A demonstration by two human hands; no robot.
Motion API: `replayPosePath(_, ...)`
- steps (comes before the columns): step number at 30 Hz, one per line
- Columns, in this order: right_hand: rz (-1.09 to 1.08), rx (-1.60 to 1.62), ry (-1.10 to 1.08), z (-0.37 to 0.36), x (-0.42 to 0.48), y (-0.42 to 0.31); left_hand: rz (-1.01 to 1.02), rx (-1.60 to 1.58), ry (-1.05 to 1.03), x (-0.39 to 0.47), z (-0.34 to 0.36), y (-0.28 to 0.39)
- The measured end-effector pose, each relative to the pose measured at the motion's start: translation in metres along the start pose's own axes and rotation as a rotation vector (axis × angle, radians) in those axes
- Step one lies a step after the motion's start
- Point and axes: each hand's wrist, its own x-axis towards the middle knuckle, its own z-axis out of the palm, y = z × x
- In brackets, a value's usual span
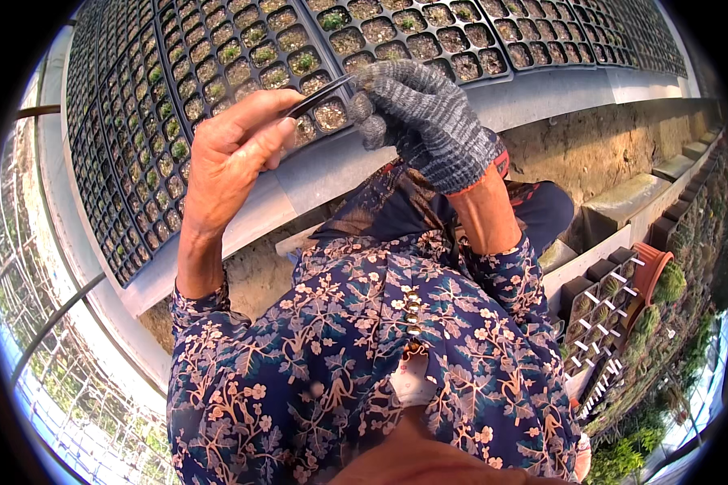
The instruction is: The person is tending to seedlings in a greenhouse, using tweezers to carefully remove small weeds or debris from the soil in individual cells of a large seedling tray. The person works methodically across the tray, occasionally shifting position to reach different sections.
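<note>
My left hand (236, 151), bare, pinches a thin dark pointed tool (318, 97), possibly tweezers, between thumb and fingers. The tool's tip reaches the fingertips of my right hand (421, 118), which wears a grey knitted glove with an orange cuff. Those gloved fingers are curled together; whether something small sits between them is too unclear to tell. Both hands are above the front edge of black plastic cell trays (333, 51). Gritty soil fills the cells, and many hold small green seedlings (304, 62).
The trays rest on a grey bench (333, 176) with its edge towards me. Concrete blocks (625, 197) line the right side, near a terracotta pot (650, 267) and small pots with white labels (600, 303). Wire netting (54, 376) lies beyond the left edge.
</note>
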Motion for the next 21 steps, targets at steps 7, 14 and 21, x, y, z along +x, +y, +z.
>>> replayPosePath(7, -0.035, 0.152, -0.088, 0.002, -0.004, 0.011, -0.099, -0.189, 0.064, -0.004, 0.005, -0.009)
replayPosePath(14, -0.005, 0.016, -0.022, 0.011, -0.011, 0.015, -0.070, -0.346, 0.114, -0.009, 0.025, -0.005)
replayPosePath(21, -0.055, -0.096, -0.054, 0.017, -0.013, 0.022, 0.073, -0.328, 0.180, -0.013, 0.044, -0.002)
